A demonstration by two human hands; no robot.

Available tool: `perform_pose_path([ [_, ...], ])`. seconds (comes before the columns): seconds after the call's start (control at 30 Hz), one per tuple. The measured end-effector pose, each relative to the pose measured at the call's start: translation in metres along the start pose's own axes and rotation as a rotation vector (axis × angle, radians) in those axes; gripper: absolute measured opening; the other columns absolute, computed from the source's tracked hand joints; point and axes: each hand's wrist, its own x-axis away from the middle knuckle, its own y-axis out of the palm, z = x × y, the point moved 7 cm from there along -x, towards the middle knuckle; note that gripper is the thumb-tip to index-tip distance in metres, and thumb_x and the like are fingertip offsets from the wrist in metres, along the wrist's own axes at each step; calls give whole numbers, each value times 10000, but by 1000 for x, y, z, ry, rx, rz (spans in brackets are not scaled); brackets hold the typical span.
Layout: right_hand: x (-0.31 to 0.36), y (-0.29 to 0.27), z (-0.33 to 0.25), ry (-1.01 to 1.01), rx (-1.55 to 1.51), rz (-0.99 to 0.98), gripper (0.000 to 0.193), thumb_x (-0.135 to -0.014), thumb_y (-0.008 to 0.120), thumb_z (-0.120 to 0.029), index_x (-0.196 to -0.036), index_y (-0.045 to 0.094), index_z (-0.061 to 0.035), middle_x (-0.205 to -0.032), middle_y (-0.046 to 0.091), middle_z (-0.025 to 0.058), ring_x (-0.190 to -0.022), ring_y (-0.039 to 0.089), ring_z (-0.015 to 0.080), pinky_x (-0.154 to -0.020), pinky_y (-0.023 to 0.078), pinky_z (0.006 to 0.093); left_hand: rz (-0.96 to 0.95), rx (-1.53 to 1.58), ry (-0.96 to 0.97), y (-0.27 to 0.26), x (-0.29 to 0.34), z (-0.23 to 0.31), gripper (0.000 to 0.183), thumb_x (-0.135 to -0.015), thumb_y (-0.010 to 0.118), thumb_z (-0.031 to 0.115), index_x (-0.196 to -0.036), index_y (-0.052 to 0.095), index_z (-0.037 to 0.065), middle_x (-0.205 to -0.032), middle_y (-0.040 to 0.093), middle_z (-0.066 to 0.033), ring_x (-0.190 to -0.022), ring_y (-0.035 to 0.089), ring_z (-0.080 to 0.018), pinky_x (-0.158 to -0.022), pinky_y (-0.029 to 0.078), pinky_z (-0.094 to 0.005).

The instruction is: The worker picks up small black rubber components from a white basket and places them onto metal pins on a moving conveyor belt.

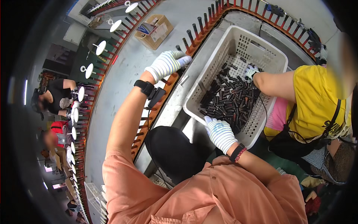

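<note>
My left hand, in a white glove with fine stripes, is over the curved rail of orange pegs. Its fingers are drawn together at one peg; a dark piece shows partly beneath them, too covered to identify. At the near rim of a light plastic basket is my similarly gloved right hand, fingers curled over the tubes; whatever they hold is hidden. Many short black tubes lie jumbled inside. A co-worker's gloved hand reaches among them from the right.
Beyond my left hand, black tubes stand upright on the rail's pegs. A metal ledge runs between rail and basket. A cardboard box rests on the grey floor. The co-worker in yellow is close on the right; others work at the far left.
</note>
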Motion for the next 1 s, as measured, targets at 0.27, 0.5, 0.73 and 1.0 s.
perform_pose_path([
  [0.27, 2, 0, -2, -33, 28, 28, 319, -1007, 574, -212, -1271, 638, -44, -826, 698, 136, -714, 710, 296, -653, 571, 416, 314, -313, -32, 1, -85, -54, 560, -964, 655, 398, -1452, 587, 130, -1336, 676, -202, -1247, 634, -360, -1057, 502, -447],
  [0.5, -4, 0, -2, -82, -29, 104, 315, -1008, 572, -213, -1255, 640, -30, -812, 697, 138, -692, 702, 302, -654, 572, 416, 395, -661, -5, -14, -67, -43, 294, -964, 642, 350, -1057, 765, 100, -937, 763, -175, -923, 733, -370, -822, 572, -460],
  [0.73, 0, -2, 6, -11, -60, 39, 365, -981, 639, -232, -1272, 632, -11, -862, 690, 166, -729, 683, 345, -700, 556, 452, -89, -4, 37, 19, -23, 11, 468, -1033, 623, 467, -1173, 755, 41, -978, 767, -171, -928, 742, -275, -862, 558, -371],
  [1.0, -1, -3, 4, -21, 6, 68, 334, -997, 610, -244, -1254, 640, -34, -819, 680, 126, -709, 686, 307, -665, 558, 432, 307, -341, 121, -12, -89, -18, 485, -1009, 630, 329, -1433, 597, 95, -1407, 620, -233, -1276, 602, -402, -1090, 472, -449],
])
